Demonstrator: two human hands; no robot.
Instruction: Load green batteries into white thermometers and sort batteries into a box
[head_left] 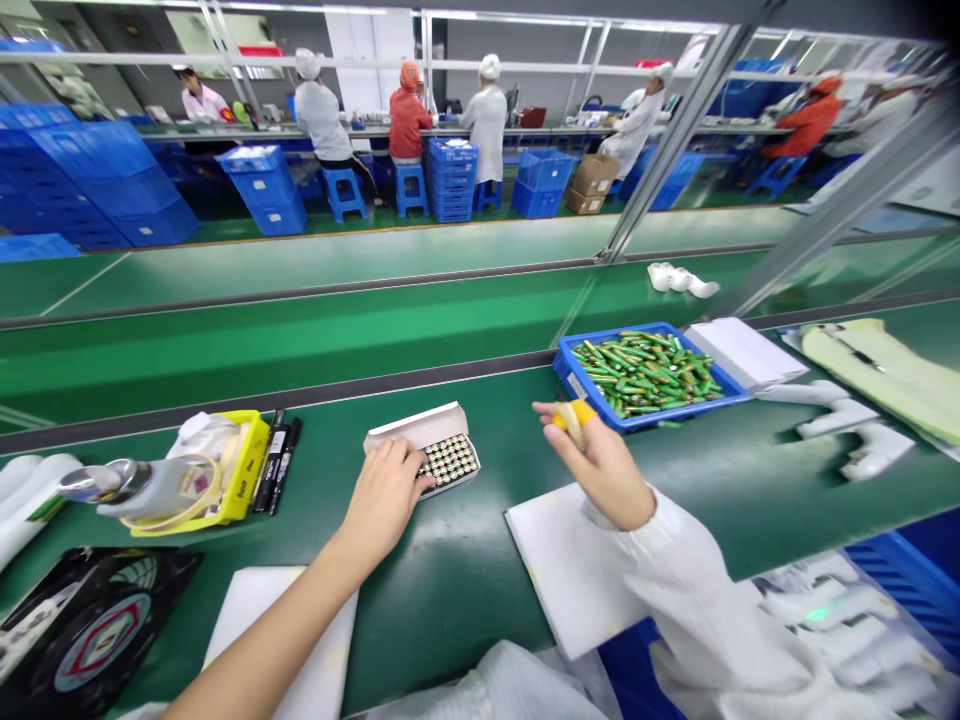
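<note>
A small white cardboard box (448,482) with its lid flap raised stands on the green bench. Rows of batteries (452,456) fill its visible part, end caps facing up. My left hand (384,490) is on the left end of this box, fingers over it and thumb along the front side; it covers that part of the contents. To the right, my right hand (600,465) hovers above the bench with yellow finger cots (576,418) on some fingers. Its fingers are loosely bent and apart, with nothing visible in them. Close by lies a blue tray (564,372) heaped with loose green batteries (645,370).
Left are a yellow basket (251,470), black markers (276,465) and a black case (90,630). White foam sheets (566,570) lie near me. White paper (742,352) and white plastic parts (874,445) sit right. Beyond runs a green conveyor belt (300,345); people work behind.
</note>
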